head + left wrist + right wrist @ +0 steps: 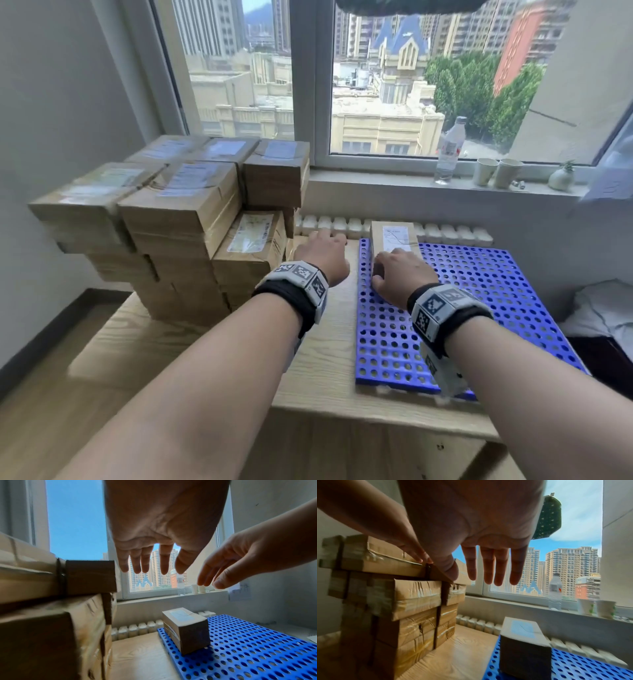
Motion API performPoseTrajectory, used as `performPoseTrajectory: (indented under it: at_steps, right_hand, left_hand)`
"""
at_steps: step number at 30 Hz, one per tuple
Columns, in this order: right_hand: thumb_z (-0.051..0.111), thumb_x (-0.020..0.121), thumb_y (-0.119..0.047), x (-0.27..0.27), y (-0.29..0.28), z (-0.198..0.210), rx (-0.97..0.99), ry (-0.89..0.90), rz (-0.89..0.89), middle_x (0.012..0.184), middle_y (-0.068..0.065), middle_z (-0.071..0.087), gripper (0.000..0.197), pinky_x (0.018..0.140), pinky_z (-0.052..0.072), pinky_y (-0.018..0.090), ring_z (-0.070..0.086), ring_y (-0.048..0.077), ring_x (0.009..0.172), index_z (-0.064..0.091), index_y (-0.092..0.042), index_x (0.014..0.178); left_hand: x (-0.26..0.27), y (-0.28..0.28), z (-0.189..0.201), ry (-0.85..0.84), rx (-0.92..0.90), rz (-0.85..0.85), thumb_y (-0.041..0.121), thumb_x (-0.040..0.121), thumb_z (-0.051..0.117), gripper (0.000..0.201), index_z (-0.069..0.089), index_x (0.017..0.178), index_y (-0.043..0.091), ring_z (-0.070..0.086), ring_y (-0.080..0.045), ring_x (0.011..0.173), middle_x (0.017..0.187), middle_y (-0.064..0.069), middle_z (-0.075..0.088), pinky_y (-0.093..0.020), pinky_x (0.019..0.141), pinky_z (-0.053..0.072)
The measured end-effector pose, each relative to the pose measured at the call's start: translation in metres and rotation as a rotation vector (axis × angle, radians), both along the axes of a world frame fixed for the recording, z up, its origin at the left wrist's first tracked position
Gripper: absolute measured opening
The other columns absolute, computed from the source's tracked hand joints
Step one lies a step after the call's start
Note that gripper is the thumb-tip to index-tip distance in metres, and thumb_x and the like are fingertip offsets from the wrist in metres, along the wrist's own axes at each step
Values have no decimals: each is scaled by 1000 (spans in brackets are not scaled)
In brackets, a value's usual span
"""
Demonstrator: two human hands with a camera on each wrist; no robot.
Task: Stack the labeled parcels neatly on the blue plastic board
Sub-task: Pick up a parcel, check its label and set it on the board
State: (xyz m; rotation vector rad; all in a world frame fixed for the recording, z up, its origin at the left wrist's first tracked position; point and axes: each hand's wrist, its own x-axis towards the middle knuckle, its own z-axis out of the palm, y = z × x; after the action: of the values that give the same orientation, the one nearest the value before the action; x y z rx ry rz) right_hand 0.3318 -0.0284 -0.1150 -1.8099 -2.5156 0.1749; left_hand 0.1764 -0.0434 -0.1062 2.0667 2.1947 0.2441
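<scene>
Several brown taped parcels with labels form a tall stack (pixel 178 212) on the left of the wooden table (pixel 325 359). A blue perforated board (pixel 479 291) lies on the right. One labeled parcel (pixel 394 236) stands on its far left corner. My left hand (pixel 320 255) hovers between the stack and the board, fingers straight, holding nothing (pixel 145 561). My right hand (pixel 399 270) hangs over the near end of that parcel, fingers spread and empty (pixel 488 563). In the wrist views the parcel (pixel 187 628) (pixel 522 642) sits below both hands, untouched.
A water bottle (pixel 448 150), two paper cups (pixel 484 171) and a small vase (pixel 561 176) stand on the window sill. A white radiator (pixel 342 226) runs behind the table. White bedding (pixel 599 308) lies past the board's right edge.
</scene>
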Motion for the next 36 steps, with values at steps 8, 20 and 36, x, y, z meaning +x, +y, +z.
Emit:
performPoseTrajectory:
  at_steps: [8,20,36]
  right_hand:
    - [49,93,-36,-86,-16,50,92,33,136,131,6,54,40,97,45,38,51,24,122,54,-21,130]
    - [38,97,-30,-227,-16,87,140,83,191,123,5,58,34,94,49,43,56,25,114,58,-22,124]
    - [31,101,-47,-310,8,77,-51,223,-28,117,11,64,47,85,45,37,58,27,102,58,-10,111]
  left_hand:
    - [-77,-34,59,51,151,87,27,95,46,42,51,135,17,42,-29,127,136,-10,46,-43,104,41]
    - [-225,-52,105,52,126,220,21,93,45,45,51,137,19,35,-30,134,143,-9,40,-45,109,37]
    - [-310,-14,93,6,-25,198,15,96,42,46,45,141,9,48,-32,127,142,-19,45,-37,105,43]
